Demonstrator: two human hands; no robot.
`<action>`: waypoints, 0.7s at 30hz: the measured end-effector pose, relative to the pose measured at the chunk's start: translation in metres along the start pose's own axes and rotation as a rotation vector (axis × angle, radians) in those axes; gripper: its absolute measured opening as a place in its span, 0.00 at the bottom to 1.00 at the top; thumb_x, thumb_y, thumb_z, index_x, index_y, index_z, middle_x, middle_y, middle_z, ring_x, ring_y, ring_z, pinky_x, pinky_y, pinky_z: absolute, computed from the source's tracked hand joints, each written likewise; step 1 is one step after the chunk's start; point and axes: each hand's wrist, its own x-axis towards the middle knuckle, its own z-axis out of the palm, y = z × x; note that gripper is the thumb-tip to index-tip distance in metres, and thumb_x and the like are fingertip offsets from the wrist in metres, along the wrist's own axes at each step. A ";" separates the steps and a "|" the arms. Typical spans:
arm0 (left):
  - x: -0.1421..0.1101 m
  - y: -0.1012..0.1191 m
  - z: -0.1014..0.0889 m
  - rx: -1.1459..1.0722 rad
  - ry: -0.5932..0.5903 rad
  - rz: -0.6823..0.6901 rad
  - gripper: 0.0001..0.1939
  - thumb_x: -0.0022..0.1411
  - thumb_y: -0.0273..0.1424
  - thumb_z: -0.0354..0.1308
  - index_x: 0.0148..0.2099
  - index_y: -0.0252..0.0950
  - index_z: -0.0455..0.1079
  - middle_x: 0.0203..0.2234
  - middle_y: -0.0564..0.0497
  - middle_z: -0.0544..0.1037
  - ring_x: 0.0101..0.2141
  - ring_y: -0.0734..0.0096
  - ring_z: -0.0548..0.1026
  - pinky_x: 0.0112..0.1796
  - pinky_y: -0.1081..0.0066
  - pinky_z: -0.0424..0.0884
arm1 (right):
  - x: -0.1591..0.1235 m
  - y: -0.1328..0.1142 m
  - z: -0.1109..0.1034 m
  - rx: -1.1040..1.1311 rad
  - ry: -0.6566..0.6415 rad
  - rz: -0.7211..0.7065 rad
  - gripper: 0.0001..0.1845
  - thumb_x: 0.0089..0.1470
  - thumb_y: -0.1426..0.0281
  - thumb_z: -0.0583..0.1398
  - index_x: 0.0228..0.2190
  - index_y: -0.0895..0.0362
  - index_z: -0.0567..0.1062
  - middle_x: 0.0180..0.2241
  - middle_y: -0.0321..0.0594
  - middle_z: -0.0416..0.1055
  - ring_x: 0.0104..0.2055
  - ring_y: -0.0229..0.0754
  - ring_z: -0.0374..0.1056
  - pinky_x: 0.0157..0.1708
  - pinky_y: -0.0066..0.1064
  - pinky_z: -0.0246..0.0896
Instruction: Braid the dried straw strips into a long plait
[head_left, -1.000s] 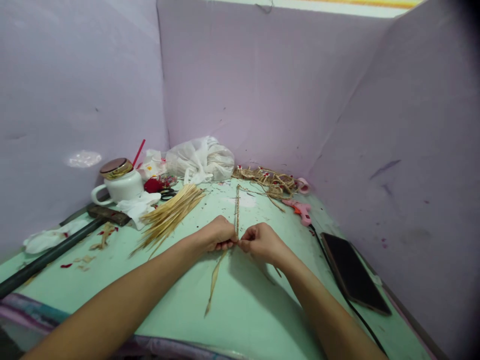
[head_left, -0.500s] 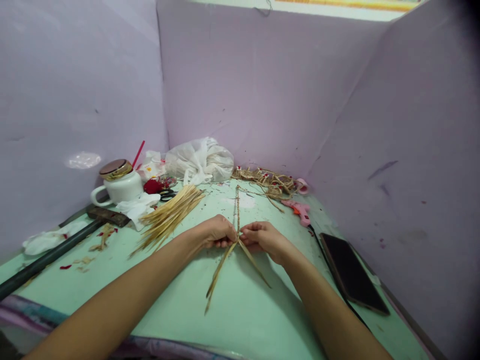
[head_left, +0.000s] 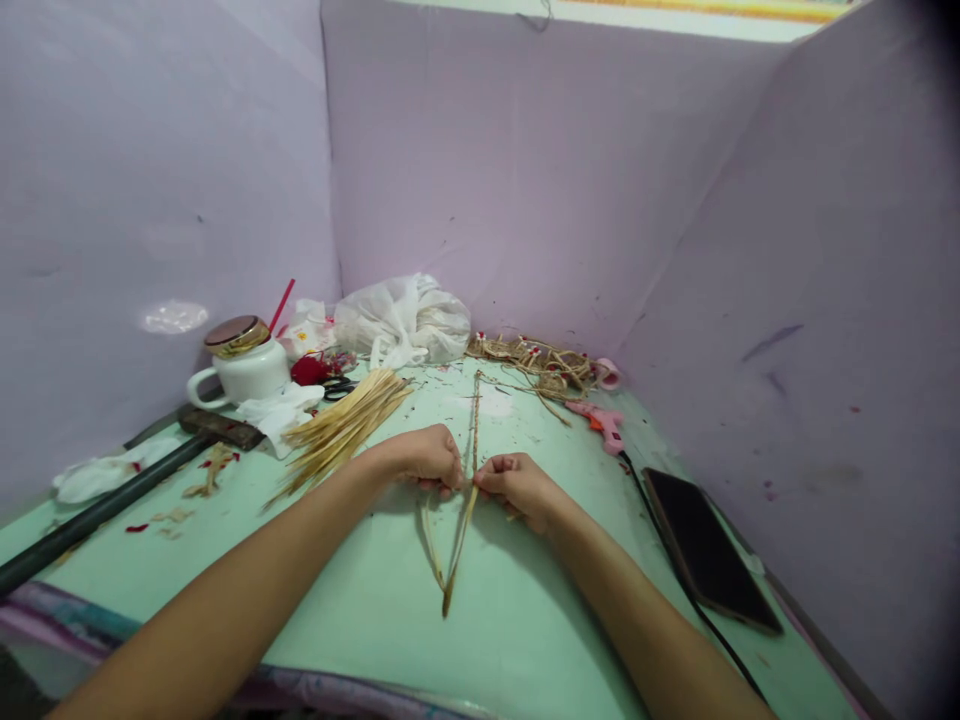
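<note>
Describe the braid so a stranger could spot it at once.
On the green table, look between the straw and the pink glue gun. There the braid runs from the right hand toward the back wall. It is a single thin, straight, plaited line, unlike the loose straw or the tangled cord.

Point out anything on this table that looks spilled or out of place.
Pale scraps and red bits lie strewn on the green table beside the hammer; they look like litter, unlike the gathered straw bundle.
</note>
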 end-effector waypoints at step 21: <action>0.003 0.009 0.009 -0.315 0.001 -0.147 0.03 0.42 0.23 0.55 0.20 0.29 0.65 0.11 0.54 0.66 0.12 0.80 0.62 0.14 0.78 0.56 | 0.000 0.002 0.006 0.062 -0.039 -0.068 0.07 0.38 0.73 0.58 0.15 0.60 0.65 0.12 0.30 0.59 0.12 0.26 0.43 0.14 0.25 0.31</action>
